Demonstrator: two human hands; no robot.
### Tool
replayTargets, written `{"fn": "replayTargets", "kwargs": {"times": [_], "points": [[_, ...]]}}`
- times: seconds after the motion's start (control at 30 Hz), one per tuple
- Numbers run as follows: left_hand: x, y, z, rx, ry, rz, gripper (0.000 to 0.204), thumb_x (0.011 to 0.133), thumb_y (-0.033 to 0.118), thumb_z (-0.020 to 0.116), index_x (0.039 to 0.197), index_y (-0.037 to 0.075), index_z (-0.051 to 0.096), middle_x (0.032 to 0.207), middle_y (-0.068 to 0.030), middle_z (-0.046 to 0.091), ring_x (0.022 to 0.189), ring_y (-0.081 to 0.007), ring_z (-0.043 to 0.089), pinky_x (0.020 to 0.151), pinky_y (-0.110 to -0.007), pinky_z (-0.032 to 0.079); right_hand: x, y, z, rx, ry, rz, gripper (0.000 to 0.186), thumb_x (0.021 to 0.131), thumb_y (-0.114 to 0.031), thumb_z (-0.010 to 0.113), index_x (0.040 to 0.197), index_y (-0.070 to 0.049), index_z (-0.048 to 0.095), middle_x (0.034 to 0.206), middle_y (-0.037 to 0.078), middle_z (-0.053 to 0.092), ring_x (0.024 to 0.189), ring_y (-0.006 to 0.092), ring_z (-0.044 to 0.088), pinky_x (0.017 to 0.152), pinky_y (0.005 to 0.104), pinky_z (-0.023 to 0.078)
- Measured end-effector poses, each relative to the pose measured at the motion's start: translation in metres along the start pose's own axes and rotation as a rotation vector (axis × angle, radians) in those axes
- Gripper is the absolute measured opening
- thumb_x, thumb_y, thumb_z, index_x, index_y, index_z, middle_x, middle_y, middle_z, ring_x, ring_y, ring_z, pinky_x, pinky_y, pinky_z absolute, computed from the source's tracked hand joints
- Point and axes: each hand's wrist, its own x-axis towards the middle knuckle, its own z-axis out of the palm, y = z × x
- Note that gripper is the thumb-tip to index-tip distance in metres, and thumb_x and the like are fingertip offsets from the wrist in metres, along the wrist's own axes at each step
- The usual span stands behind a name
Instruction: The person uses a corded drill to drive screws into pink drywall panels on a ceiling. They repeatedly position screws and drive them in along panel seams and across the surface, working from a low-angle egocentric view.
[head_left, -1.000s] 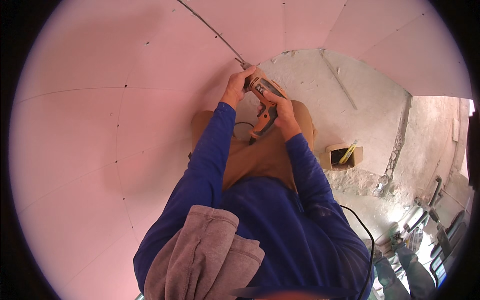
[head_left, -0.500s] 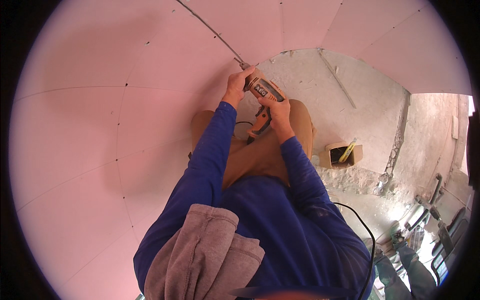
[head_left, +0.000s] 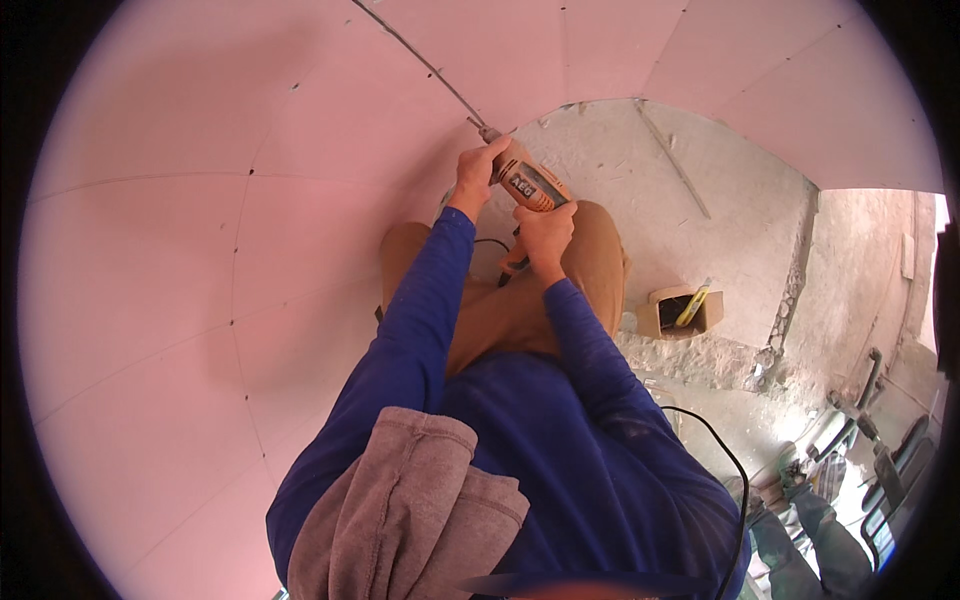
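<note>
My left hand (head_left: pixel 476 176) grips the front of an orange-and-black corded drill (head_left: pixel 533 182), near its chuck. My right hand (head_left: pixel 545 234) is closed round the drill's rear and handle, hiding much of the trigger area. The drill's nose points up-left at a dark, straight seam or strip (head_left: pixel 420 62) in the pink board surface (head_left: pixel 180 260); whether the tip touches it is unclear. My brown-trousered knees (head_left: pixel 590 290) are bent beneath the drill, and a black cord loops behind the handle.
A small cardboard box (head_left: pixel 652 312) with a yellow cutter (head_left: pixel 692 305) sits on the rough grey floor at right. A thin strip (head_left: pixel 675 160) lies farther forward. Curved pink panels (head_left: pixel 770 90) rise ahead. Dark trousers or legs (head_left: pixel 820 530) and black frame-like objects (head_left: pixel 890 470) are at lower right.
My right hand has turned and shifted slightly down and left on the drill, covering more of the handle, and its forearm has moved left. My left hand stays at the front.
</note>
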Motion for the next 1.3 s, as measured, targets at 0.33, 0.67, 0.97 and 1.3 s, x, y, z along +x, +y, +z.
{"fn": "replayTargets", "kwargs": {"times": [0.33,0.67,0.97,1.3], "points": [[-0.007,0.005,0.006,-0.04,0.034,0.022,0.03,0.088,0.028,0.093,0.096,0.003,0.077,0.09,-0.0049,0.073,0.068,-0.015,0.069,0.056,-0.028,0.052,0.015,0.013,-0.032,1.017,-0.67,0.239,0.047,0.095,-0.015,0.083,0.131,-0.003,0.056,0.098,0.015,0.072,0.078,0.0269,0.074,0.068,0.0435,0.064],[-0.017,0.016,0.007,-0.042,-0.004,-0.049,0.042,0.089,0.034,0.092,0.112,0.002,0.077,0.102,-0.0076,0.076,0.086,-0.0191,0.074,0.073,-0.034,0.059,0.011,0.003,-0.031,1.083,-0.683,0.26,0.04,0.096,-0.011,0.082,0.127,-0.004,0.058,0.084,0.012,0.07,0.067,0.0264,0.072,0.059,0.0422,0.062],[-0.017,0.015,-0.003,0.076,-0.022,-0.062,0.041,0.09,0.038,0.09,0.11,0.004,0.078,0.1,-0.0052,0.075,0.083,-0.0181,0.071,0.072,-0.036,0.055,0.004,0.006,-0.03,1.179,-0.738,0.302,0.035,0.094,-0.001,0.077,0.124,0.001,0.059,0.089,0.016,0.072,0.072,0.0287,0.075,0.064,0.0453,0.065],[-0.019,0.012,0.004,-0.001,0.011,0.004,0.033,0.088,0.034,0.093,0.092,0.006,0.076,0.081,-0.001,0.069,0.061,-0.0117,0.061,0.052,-0.029,0.044,0.009,0.012,-0.029,1.136,-0.744,0.311,0.036,0.089,0.006,0.074,0.124,0.005,0.063,0.095,0.017,0.074,0.083,0.0339,0.078,0.078,0.0502,0.069]]}}
